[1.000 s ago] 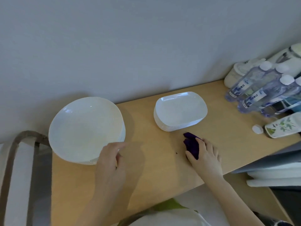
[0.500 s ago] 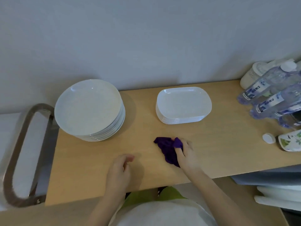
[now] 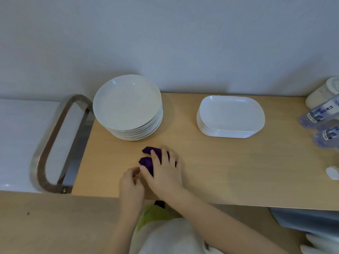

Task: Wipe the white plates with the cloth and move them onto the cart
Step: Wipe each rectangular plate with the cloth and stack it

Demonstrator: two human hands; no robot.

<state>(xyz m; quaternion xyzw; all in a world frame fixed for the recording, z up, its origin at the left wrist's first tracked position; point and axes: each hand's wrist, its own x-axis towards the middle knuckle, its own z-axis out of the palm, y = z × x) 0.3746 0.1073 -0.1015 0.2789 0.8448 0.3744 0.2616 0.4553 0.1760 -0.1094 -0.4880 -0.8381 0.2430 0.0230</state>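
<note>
Your right hand (image 3: 165,171) lies on the purple cloth (image 3: 146,161) near the bench's (image 3: 229,171) front edge, fingers bent over it. Your left hand (image 3: 131,186), loosely curled, holds nothing just beside it. Round plates (image 3: 126,105) are stacked at the back left corner; oblong plates (image 3: 231,114), long axis along the back edge, sit mid-bench. The cart (image 3: 51,143) stands left.

Bare forearms, no sleeves — a white garment (image 3: 170,237) over lime-green fabric (image 3: 152,215) below.

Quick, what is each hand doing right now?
Left hand: fingers loosely curled beside the purple cloth, holding nothing that shows.
Right hand: lies on the cloth on the table, fingers bent over it.
</note>
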